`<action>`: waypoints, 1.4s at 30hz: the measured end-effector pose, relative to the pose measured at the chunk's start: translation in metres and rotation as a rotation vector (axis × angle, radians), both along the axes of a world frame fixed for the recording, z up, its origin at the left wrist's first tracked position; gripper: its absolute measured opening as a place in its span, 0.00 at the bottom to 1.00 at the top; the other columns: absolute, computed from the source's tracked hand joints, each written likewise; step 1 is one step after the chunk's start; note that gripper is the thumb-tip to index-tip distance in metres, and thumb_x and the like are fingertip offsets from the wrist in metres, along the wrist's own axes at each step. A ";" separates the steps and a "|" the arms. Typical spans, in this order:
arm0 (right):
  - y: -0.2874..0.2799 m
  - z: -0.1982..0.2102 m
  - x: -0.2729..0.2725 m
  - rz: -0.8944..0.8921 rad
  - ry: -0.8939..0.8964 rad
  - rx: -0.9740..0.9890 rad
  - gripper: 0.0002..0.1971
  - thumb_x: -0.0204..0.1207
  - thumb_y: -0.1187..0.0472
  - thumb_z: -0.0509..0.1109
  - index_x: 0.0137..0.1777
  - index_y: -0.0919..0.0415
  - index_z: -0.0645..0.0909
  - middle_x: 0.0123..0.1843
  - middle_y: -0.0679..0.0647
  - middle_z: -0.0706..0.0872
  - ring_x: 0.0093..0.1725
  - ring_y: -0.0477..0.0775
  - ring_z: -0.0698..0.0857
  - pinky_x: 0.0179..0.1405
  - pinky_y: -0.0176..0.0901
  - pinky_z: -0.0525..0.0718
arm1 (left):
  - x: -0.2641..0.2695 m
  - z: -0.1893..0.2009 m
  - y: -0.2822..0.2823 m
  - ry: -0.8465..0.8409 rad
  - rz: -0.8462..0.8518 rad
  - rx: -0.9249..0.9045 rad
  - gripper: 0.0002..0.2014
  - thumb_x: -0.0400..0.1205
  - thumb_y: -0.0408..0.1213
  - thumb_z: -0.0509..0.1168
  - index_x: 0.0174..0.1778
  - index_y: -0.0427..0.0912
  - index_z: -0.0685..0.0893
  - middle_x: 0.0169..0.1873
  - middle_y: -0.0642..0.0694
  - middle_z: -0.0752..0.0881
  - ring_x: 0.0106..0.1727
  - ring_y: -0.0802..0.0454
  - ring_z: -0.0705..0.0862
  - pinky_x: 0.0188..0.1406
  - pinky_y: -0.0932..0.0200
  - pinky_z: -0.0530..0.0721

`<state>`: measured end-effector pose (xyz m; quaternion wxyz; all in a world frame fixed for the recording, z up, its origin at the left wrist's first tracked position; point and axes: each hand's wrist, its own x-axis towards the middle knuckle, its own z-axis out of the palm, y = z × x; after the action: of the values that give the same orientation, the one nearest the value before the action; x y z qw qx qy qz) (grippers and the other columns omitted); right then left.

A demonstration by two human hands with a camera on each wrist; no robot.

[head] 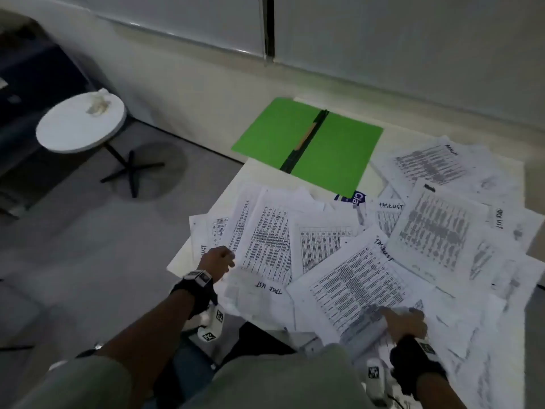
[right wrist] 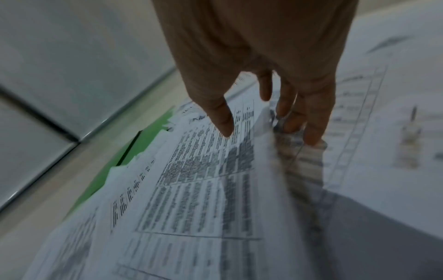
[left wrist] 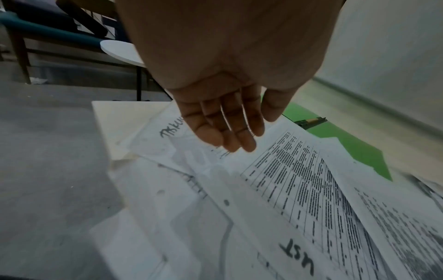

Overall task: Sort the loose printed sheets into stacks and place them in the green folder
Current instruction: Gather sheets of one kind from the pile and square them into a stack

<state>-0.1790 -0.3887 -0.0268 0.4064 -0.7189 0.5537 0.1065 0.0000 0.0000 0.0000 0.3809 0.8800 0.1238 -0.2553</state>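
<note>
Several loose printed sheets [head: 354, 252] lie scattered and overlapping on a white table [head: 264, 169]; some bear a handwritten "TASK LIST". The green folder [head: 306, 143] lies open and flat at the table's far side, with its dark clip along the spine. It also shows in the left wrist view as the green folder [left wrist: 347, 144]. My left hand [head: 219, 258] hovers with relaxed fingers [left wrist: 227, 132] over the sheets at the pile's left edge. My right hand [head: 404, 318] grips the curled-up near edge of a printed sheet [right wrist: 203, 180], thumb on top and fingers [right wrist: 311, 130] behind it.
A small round white side table [head: 81, 122] with crumpled paper on it stands on the grey floor to the left. Dark seating [head: 29, 84] sits behind it. A blue-and-white printed item [head: 352, 199] pokes out by the folder's near corner. A pale wall runs behind the table.
</note>
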 end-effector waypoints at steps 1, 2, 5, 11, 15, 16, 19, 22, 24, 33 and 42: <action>0.008 -0.002 0.010 -0.033 0.160 -0.083 0.38 0.80 0.57 0.71 0.82 0.70 0.56 0.82 0.66 0.63 0.81 0.65 0.64 0.73 0.51 0.65 | 0.007 -0.004 -0.002 0.000 -0.015 0.005 0.07 0.81 0.36 0.64 0.38 0.45 0.84 0.41 0.40 0.90 0.39 0.44 0.85 0.32 0.60 0.79; 0.014 -0.001 0.019 -0.147 0.168 -0.096 0.45 0.77 0.56 0.74 0.83 0.71 0.49 0.84 0.67 0.57 0.83 0.66 0.59 0.76 0.53 0.62 | 0.015 -0.009 -0.004 0.010 -0.028 0.034 0.04 0.81 0.37 0.65 0.45 0.44 0.85 0.48 0.40 0.89 0.46 0.42 0.86 0.40 0.57 0.81; 0.037 0.009 0.047 -0.180 0.023 -0.028 0.52 0.70 0.61 0.81 0.84 0.70 0.47 0.80 0.75 0.62 0.78 0.72 0.68 0.73 0.61 0.69 | 0.050 -0.017 -0.013 0.036 -0.061 0.099 0.16 0.80 0.39 0.68 0.64 0.41 0.81 0.62 0.39 0.83 0.60 0.39 0.83 0.58 0.54 0.79; 0.088 0.023 0.092 0.033 -0.097 -0.051 0.38 0.79 0.69 0.70 0.84 0.65 0.53 0.74 0.77 0.72 0.71 0.76 0.75 0.68 0.59 0.75 | 0.117 -0.031 -0.016 0.119 -0.002 0.015 0.21 0.80 0.42 0.68 0.67 0.41 0.76 0.59 0.37 0.87 0.57 0.40 0.86 0.58 0.53 0.80; 0.107 0.013 0.117 0.159 -0.131 0.098 0.34 0.79 0.62 0.71 0.82 0.63 0.61 0.68 0.60 0.78 0.65 0.63 0.80 0.70 0.52 0.75 | 0.125 -0.044 -0.034 0.132 -0.116 -0.018 0.23 0.77 0.42 0.71 0.67 0.39 0.76 0.59 0.39 0.85 0.56 0.39 0.84 0.54 0.53 0.81; 0.109 0.007 0.122 0.195 -0.155 0.124 0.30 0.79 0.61 0.72 0.79 0.63 0.66 0.64 0.56 0.80 0.60 0.59 0.81 0.69 0.51 0.76 | 0.124 -0.046 -0.039 0.131 -0.138 -0.014 0.24 0.77 0.41 0.72 0.66 0.38 0.76 0.59 0.39 0.85 0.57 0.39 0.84 0.52 0.55 0.79; 0.112 -0.004 0.137 0.278 -0.102 0.066 0.25 0.79 0.53 0.71 0.70 0.66 0.76 0.64 0.56 0.84 0.61 0.57 0.83 0.65 0.49 0.79 | 0.113 -0.053 -0.049 0.095 -0.174 -0.037 0.21 0.76 0.36 0.73 0.63 0.35 0.76 0.56 0.38 0.85 0.53 0.43 0.83 0.48 0.57 0.77; 0.108 -0.012 0.145 0.267 -0.047 0.111 0.31 0.78 0.44 0.69 0.72 0.67 0.74 0.70 0.61 0.80 0.69 0.63 0.79 0.70 0.52 0.77 | 0.100 -0.058 -0.049 0.129 -0.133 -0.139 0.25 0.74 0.36 0.75 0.65 0.34 0.77 0.56 0.41 0.85 0.56 0.44 0.83 0.57 0.52 0.82; 0.113 -0.018 0.149 0.350 -0.039 0.277 0.48 0.69 0.28 0.66 0.80 0.62 0.67 0.79 0.58 0.73 0.77 0.60 0.72 0.78 0.58 0.70 | 0.096 -0.059 -0.046 0.187 -0.047 -0.227 0.22 0.73 0.34 0.76 0.61 0.32 0.80 0.53 0.38 0.87 0.56 0.41 0.86 0.52 0.52 0.84; 0.068 0.005 0.141 0.517 -0.081 -0.221 0.29 0.69 0.59 0.74 0.71 0.64 0.73 0.71 0.64 0.74 0.70 0.66 0.75 0.67 0.64 0.79 | 0.091 -0.057 -0.036 0.113 -0.056 -0.086 0.14 0.76 0.32 0.74 0.53 0.28 0.82 0.51 0.31 0.87 0.52 0.36 0.86 0.50 0.51 0.81; 0.038 -0.016 0.111 0.803 0.247 -0.338 0.48 0.67 0.54 0.75 0.82 0.61 0.50 0.80 0.64 0.56 0.77 0.72 0.60 0.62 0.63 0.83 | 0.066 -0.080 -0.018 0.312 0.197 -0.307 0.58 0.59 0.50 0.85 0.78 0.29 0.63 0.73 0.38 0.75 0.73 0.37 0.74 0.76 0.38 0.70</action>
<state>-0.0682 -0.3502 -0.0428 0.1406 -0.9151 0.2847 0.2486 0.0661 -0.0176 -0.0799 0.5096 0.7453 0.2263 -0.3656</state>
